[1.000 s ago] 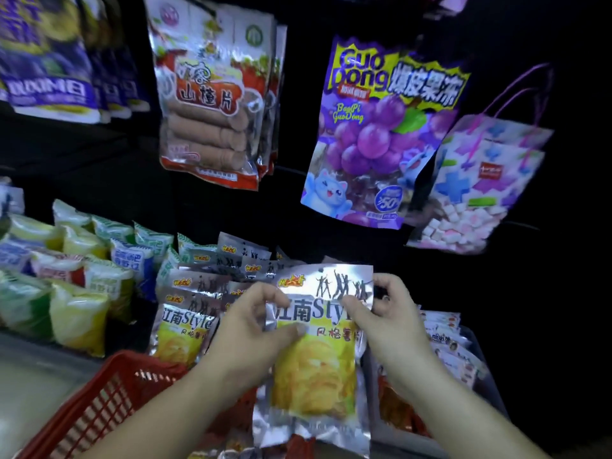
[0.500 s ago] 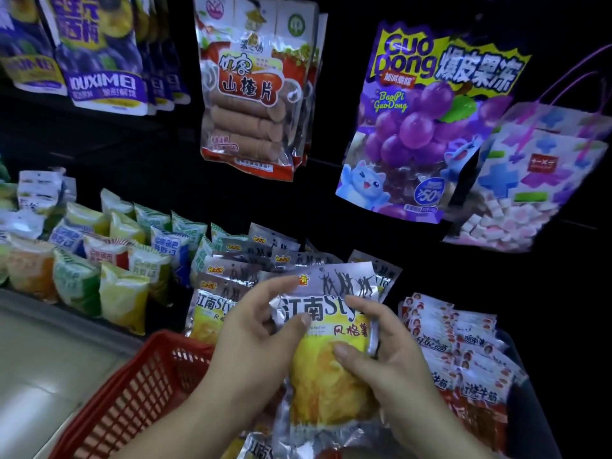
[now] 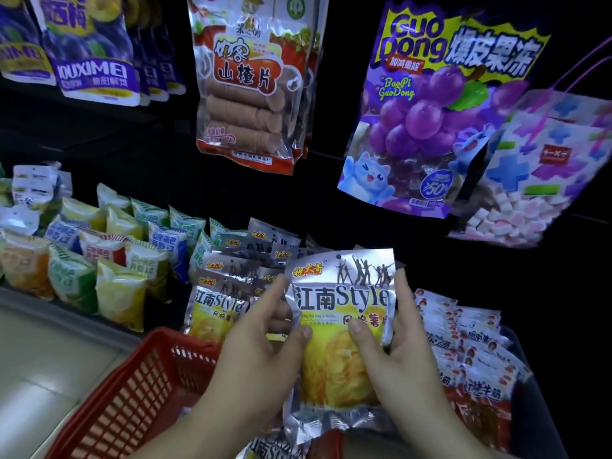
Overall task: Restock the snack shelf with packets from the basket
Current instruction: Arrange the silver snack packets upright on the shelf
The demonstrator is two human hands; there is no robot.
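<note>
The silver chip packet is upright in both of my hands, its printed face toward the camera: yellow chips below, dancing silhouettes along the top. It hangs above the red basket and just right of the row of matching packets, its top edge level with theirs.

My left hand pinches the packet's left edge, with the thumb laid across the front and the fingers curled behind. My right hand grips the right edge the same way, thumb pressed on the front near the middle, fingers wrapped round the side and back. Both thumbs nearly meet over the printed chips.

Another packet of the same kind lies in the basket under my wrists.

Left of the matching row stand small green and yellow packets; to the right lie red-and-white packets, stacked in overlapping rows.

Above hang a hawthorn-slice bag, a purple grape jelly bag, a marshmallow bag with pink cord handles, and purple bags at the upper left.
</note>
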